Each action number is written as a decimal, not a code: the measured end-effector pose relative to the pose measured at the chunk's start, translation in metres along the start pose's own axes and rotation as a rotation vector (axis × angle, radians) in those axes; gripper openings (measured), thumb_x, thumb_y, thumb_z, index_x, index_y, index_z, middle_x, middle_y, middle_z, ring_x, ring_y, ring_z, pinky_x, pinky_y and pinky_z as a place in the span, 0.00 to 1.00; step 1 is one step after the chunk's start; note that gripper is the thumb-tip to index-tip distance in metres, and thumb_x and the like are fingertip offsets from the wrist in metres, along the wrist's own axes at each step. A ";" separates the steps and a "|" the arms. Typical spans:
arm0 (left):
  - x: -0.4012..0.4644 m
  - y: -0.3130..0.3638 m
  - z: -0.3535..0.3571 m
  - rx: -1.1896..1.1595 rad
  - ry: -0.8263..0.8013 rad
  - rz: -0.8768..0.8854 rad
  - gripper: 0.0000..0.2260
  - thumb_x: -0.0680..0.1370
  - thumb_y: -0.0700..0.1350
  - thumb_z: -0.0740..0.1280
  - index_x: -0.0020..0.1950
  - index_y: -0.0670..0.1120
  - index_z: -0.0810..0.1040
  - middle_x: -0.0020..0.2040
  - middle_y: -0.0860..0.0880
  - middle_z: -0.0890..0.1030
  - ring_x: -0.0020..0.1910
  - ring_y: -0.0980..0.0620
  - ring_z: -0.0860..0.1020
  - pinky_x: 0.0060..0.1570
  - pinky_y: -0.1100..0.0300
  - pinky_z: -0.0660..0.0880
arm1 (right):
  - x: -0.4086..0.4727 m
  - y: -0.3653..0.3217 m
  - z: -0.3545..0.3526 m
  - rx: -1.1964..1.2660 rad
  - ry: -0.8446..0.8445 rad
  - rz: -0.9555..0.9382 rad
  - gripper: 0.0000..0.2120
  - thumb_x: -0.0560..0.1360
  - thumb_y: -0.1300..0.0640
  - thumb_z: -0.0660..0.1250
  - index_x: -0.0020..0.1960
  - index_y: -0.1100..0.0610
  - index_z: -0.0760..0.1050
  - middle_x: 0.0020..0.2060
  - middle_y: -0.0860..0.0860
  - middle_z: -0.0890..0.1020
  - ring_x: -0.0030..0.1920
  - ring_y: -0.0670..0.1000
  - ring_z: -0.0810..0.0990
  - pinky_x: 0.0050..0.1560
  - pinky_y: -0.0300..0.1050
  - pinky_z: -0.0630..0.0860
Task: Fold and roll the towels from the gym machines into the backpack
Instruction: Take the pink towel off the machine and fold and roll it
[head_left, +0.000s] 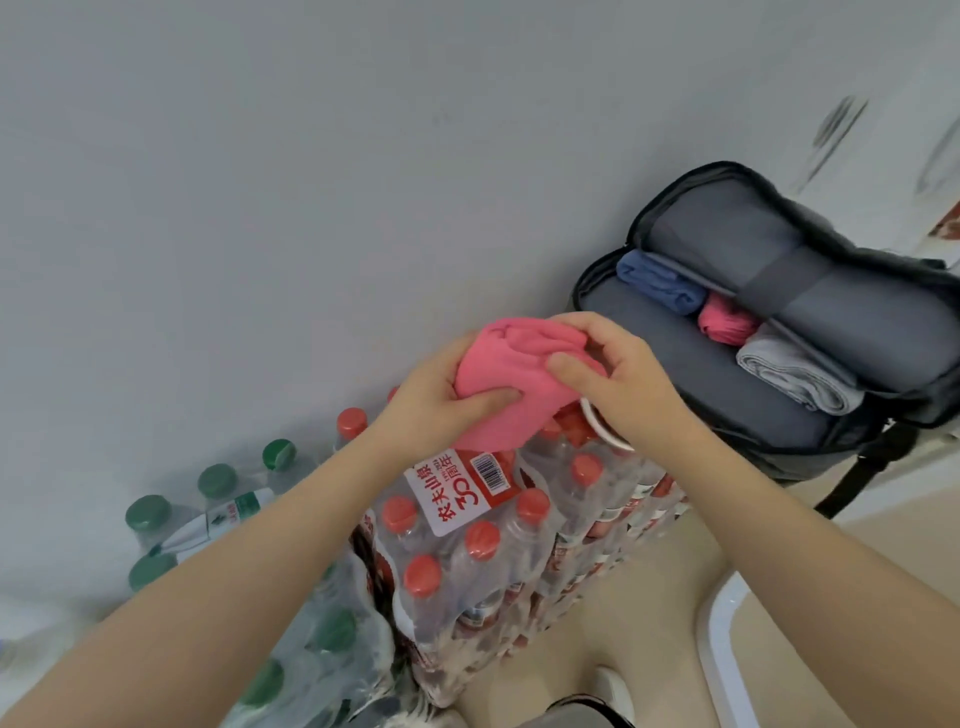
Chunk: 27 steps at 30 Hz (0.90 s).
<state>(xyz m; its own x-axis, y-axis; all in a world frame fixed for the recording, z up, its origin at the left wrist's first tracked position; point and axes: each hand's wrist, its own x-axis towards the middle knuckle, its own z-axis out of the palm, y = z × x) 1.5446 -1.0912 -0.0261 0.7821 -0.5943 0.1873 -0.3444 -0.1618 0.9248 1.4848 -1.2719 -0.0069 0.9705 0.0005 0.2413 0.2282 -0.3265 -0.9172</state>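
A pink towel (511, 384) is bunched between both hands above a pack of red-capped water bottles. My left hand (434, 402) grips its left side with the thumb pressed into the cloth. My right hand (618, 379) holds its right end, fingers curled over the top. To the right an open grey backpack (675, 353) lies with its lid folded back. Inside it lie a rolled blue towel (660, 283), a rolled pink towel (724, 322) and a rolled grey towel (795, 371), side by side.
A shrink-wrapped pack of red-capped water bottles (498, 540) stands under the hands. Green-capped bottles (218, 499) sit to its left against a grey wall (260, 208). A white object (727, 649) and beige floor are at lower right.
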 end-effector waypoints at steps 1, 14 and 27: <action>0.006 0.008 0.008 -0.126 0.016 0.002 0.19 0.71 0.45 0.71 0.57 0.60 0.70 0.51 0.57 0.80 0.47 0.61 0.80 0.44 0.65 0.77 | -0.002 -0.004 -0.012 0.056 -0.018 -0.003 0.19 0.67 0.51 0.70 0.56 0.47 0.71 0.50 0.45 0.78 0.49 0.39 0.78 0.49 0.34 0.74; 0.075 0.029 0.120 -0.655 0.359 -0.290 0.35 0.76 0.39 0.66 0.73 0.62 0.50 0.66 0.53 0.68 0.55 0.54 0.76 0.51 0.51 0.77 | 0.023 0.030 -0.121 -1.209 0.160 0.098 0.25 0.75 0.45 0.61 0.68 0.55 0.66 0.66 0.57 0.71 0.69 0.59 0.64 0.69 0.59 0.57; 0.127 0.042 0.190 -0.726 0.546 -0.449 0.31 0.75 0.37 0.66 0.73 0.55 0.56 0.66 0.47 0.71 0.56 0.46 0.76 0.51 0.47 0.77 | 0.026 0.063 -0.198 -1.590 -0.053 0.074 0.30 0.73 0.64 0.62 0.73 0.61 0.57 0.57 0.60 0.76 0.46 0.60 0.80 0.32 0.47 0.68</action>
<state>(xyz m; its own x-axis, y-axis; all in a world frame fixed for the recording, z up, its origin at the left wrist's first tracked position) 1.5308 -1.3233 -0.0262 0.9548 -0.1259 -0.2692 0.2965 0.3445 0.8907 1.5086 -1.4800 0.0042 0.9844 -0.0389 0.1717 -0.0951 -0.9382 0.3329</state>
